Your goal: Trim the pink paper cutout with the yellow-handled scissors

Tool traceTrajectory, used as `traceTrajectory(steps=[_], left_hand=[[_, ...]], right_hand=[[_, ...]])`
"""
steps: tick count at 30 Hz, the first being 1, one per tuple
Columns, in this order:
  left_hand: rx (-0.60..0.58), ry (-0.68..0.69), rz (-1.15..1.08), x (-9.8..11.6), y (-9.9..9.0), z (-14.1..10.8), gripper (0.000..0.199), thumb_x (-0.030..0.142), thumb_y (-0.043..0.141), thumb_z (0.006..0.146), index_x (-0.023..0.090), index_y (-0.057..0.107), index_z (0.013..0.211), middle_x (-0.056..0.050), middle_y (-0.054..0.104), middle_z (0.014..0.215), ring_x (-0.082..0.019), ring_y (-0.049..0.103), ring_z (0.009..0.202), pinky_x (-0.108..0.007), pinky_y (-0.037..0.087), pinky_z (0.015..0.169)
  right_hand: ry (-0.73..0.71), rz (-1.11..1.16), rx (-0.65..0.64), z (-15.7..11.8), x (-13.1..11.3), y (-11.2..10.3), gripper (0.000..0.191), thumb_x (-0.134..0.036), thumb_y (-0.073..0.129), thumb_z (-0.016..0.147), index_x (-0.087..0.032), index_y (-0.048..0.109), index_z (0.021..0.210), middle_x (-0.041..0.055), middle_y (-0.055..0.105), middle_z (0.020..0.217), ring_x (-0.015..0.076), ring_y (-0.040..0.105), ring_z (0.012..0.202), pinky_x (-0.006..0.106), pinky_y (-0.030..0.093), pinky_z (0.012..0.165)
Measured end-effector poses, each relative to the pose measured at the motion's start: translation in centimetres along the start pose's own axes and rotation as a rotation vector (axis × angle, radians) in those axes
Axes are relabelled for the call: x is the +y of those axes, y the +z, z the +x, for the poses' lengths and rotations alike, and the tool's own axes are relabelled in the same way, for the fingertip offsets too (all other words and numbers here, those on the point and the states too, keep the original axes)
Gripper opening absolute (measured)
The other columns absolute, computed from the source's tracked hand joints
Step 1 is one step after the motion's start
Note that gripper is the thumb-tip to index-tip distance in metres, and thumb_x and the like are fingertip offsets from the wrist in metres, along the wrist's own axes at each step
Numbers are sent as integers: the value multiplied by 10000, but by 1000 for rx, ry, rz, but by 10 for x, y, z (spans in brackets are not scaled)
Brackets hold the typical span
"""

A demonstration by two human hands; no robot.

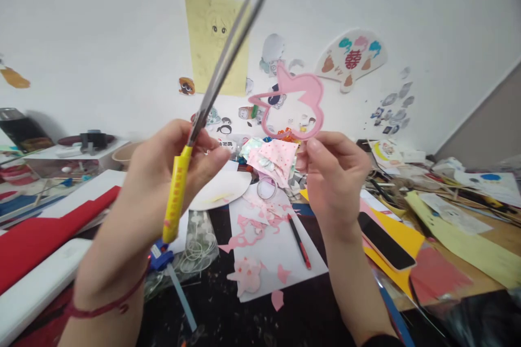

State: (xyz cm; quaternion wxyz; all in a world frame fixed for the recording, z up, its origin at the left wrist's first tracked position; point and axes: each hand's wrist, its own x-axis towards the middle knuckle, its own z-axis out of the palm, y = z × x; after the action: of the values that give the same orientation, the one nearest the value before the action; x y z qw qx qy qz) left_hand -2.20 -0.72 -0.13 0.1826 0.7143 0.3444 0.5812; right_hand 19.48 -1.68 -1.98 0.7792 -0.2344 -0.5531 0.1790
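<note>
My left hand (163, 168) is closed on scissors (175, 198) with a yellow handle. Their long metal blades point up and to the right, slightly apart at the tips. Between thumb and fingers, my right hand (336, 176) pinches the lower edge of a pink cut-out frame (315, 95) with an open middle, held up before the wall. Below both hands, a white paper sheet (272, 276) bears pink scraps (248, 233), a pink flower-like piece (247, 276), a roll of clear tape (266, 188) and a red-and-black pen (299, 241).
A blue glue gun (161, 256) with a glue stick lies at the left, near coiled white cord (199, 249). Red sheets (52, 233) lie farther left. On the right, a phone (386, 241) rests on yellow paper. Drawings and a paper fan (353, 59) hang on the wall.
</note>
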Motion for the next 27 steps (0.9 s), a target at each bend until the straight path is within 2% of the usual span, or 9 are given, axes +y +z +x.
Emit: traceTrajectory(steps=[1, 5, 9, 13, 20, 24, 27], left_hand=[[14, 10, -110, 1, 8, -1, 287, 459, 732, 816, 217, 581, 849, -14, 661, 842, -140, 567, 674, -297, 428, 600], [19, -12, -310, 3, 36, -5, 247, 372, 747, 813, 212, 559, 810, -24, 687, 846, -169, 647, 786, -304, 475, 631], [111, 0, -462, -3, 50, -5, 197, 304, 692, 831, 229, 510, 828, -3, 649, 770, -168, 662, 767, -326, 531, 656], [197, 45, -441, -6, 51, -3, 231, 288, 702, 814, 239, 476, 810, 20, 619, 748, -139, 623, 669, -346, 556, 674], [194, -8, -369, 4, 44, -4, 238, 216, 733, 802, 224, 495, 791, 27, 599, 779, -113, 573, 655, -306, 502, 634], [233, 54, -322, -2, 42, -1, 238, 254, 749, 794, 228, 513, 810, 11, 620, 833, -139, 596, 730, -311, 468, 633], [179, 88, -275, -6, 36, 1, 224, 248, 749, 790, 232, 526, 792, 3, 618, 813, -172, 622, 790, -339, 493, 687]], right_hand=[[15, 14, -16, -1, 1, 1, 35, -214, 743, 791, -240, 720, 791, -39, 659, 647, 88, 589, 529, 247, 490, 479], [35, 47, -54, -6, 3, 7, 38, -204, 760, 785, -235, 737, 789, -39, 674, 639, 84, 594, 529, 236, 492, 477], [83, 38, -68, -8, 5, 10, 46, -202, 760, 782, -240, 736, 789, -43, 668, 623, 91, 604, 533, 240, 508, 485], [99, 52, -92, -8, 10, 13, 46, -199, 767, 779, -235, 739, 776, -40, 683, 632, 88, 610, 533, 234, 505, 479], [137, 97, -151, -7, 17, 13, 48, -193, 777, 786, -231, 751, 798, -43, 689, 636, 83, 634, 536, 215, 485, 470], [228, 160, -289, -1, 14, 7, 61, -248, 748, 827, -199, 775, 850, -7, 728, 709, 96, 664, 583, 229, 520, 534], [293, 151, -404, 4, 12, 2, 191, -316, 672, 893, -174, 782, 829, 19, 736, 730, 98, 660, 584, 236, 520, 547]])
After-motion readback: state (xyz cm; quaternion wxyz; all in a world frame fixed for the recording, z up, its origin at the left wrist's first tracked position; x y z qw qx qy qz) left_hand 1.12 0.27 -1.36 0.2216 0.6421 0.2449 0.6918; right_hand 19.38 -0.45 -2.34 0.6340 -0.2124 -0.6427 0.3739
